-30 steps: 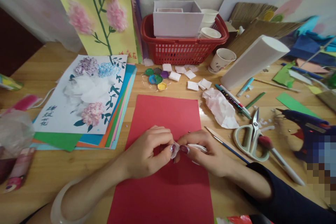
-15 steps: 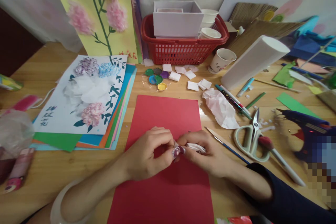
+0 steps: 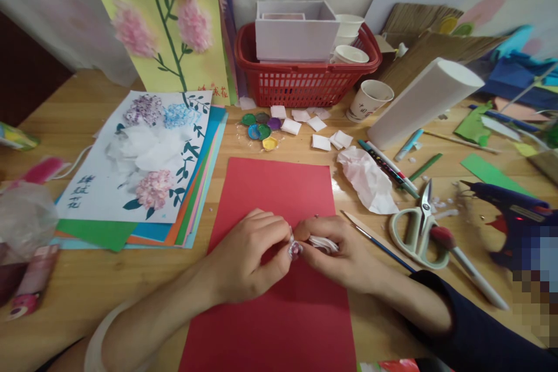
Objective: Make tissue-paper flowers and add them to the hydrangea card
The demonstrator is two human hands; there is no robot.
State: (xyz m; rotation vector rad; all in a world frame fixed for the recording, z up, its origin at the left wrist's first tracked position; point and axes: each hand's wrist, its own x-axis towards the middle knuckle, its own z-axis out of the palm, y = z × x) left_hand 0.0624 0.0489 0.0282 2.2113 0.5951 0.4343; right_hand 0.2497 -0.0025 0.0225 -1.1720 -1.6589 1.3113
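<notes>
Above a red sheet of paper (image 3: 279, 192), my two hands meet fingertip to fingertip. My right hand (image 3: 335, 253) is closed around a folded white paper (image 3: 323, 244), whose layered edge shows between thumb and fingers. A small purple-and-white crumpled end (image 3: 295, 250) sticks out where the thumbs meet. My left hand (image 3: 255, 256) pinches at this end, its fingers curled and closed. Whether that end belongs to the same folded paper is partly hidden by the fingers. To the right of my right hand lie a thin blue paintbrush (image 3: 379, 243) and scissors (image 3: 418, 232).
Left, a flower picture (image 3: 98, 197) lies on coloured paper. Behind are paint pots (image 3: 264, 131), folded white squares (image 3: 321, 142), a red basket (image 3: 300, 84), a paper cup (image 3: 369, 102) and a white roll (image 3: 422, 104). Right are crumpled tissue (image 3: 366, 180), a makeup-style brush (image 3: 471, 270) and a glue gun (image 3: 514, 203).
My fingertips have shifted slightly, and the purple-and-white end is now more covered and bunched between them. The things on the table have not moved.
</notes>
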